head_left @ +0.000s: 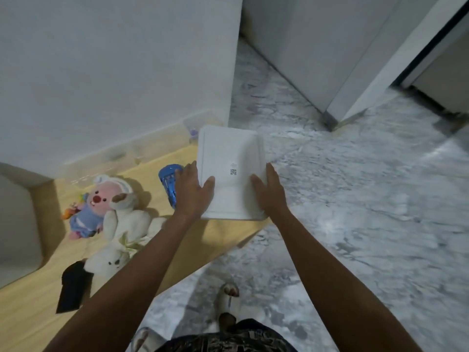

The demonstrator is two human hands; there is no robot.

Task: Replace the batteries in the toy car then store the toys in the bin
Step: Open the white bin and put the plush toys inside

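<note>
Head view shows our left hand [194,190] and right hand [270,190] holding the white bin lid [229,158] by its two sides, fingers curled on it. The blue toy car [169,182] lies on the desk [30,306], just left of the lid. We should lift the lid flat, put it down to one side, and not bump the plush toys [111,212].
</note>
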